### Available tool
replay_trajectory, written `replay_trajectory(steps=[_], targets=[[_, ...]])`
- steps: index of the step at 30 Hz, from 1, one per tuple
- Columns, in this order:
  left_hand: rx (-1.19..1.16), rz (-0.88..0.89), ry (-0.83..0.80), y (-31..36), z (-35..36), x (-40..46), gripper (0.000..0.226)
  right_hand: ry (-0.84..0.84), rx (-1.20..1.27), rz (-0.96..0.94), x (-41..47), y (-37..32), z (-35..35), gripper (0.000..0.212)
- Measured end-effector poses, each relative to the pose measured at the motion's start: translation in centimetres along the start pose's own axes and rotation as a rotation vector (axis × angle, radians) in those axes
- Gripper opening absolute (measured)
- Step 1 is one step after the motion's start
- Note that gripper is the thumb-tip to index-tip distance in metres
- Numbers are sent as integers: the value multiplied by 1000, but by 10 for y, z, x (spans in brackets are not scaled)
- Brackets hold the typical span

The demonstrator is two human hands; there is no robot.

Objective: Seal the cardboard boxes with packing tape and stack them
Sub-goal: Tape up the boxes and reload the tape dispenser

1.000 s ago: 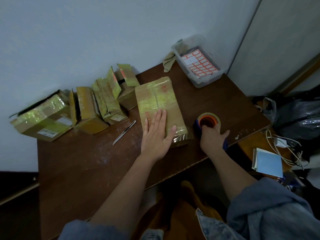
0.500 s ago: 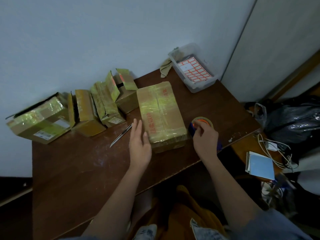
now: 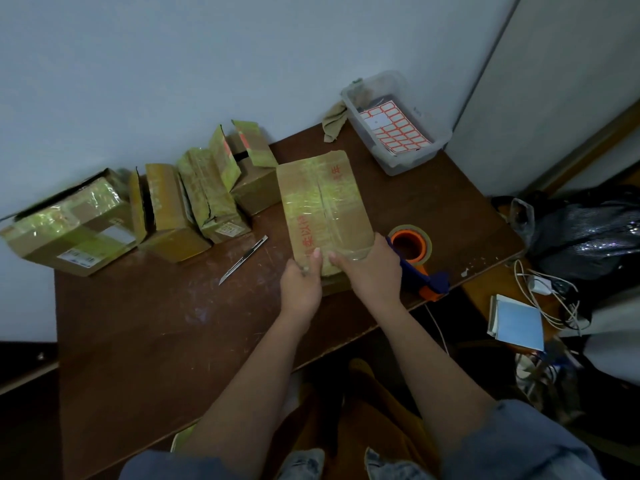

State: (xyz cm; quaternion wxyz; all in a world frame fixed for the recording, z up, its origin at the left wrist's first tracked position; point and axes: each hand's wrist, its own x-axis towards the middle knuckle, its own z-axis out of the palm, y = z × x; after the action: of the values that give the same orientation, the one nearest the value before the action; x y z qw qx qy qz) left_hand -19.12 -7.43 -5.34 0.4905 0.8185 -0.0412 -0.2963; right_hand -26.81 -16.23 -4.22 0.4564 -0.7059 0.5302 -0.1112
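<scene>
At the centre of the frame a taped cardboard box [image 3: 323, 209] lay on the brown worktop [image 3: 173, 323]. Both hands gripped its near end, close together: the left hand [image 3: 300, 284] pinched the near left corner, the right hand [image 3: 372, 270] curled over the near right edge. A tape dispenser [image 3: 414, 252] sat just right of the box, a knife [image 3: 243, 259] to its left, more boxes [image 3: 145, 216] at left.

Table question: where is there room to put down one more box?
The bare table near the left corner, in front of the knife, is free. There is a smaller patch between the taped box and the plastic bin. The back left is crowded with boxes.
</scene>
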Motion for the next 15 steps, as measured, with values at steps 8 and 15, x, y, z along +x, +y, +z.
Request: replay_trajectory(steps=[8, 15], targets=[[121, 105, -64, 1, -14, 3, 36, -62, 22, -141, 9, 6, -20, 31], [227, 196, -134, 1, -26, 2, 43, -191, 150, -124, 17, 18, -40, 43]])
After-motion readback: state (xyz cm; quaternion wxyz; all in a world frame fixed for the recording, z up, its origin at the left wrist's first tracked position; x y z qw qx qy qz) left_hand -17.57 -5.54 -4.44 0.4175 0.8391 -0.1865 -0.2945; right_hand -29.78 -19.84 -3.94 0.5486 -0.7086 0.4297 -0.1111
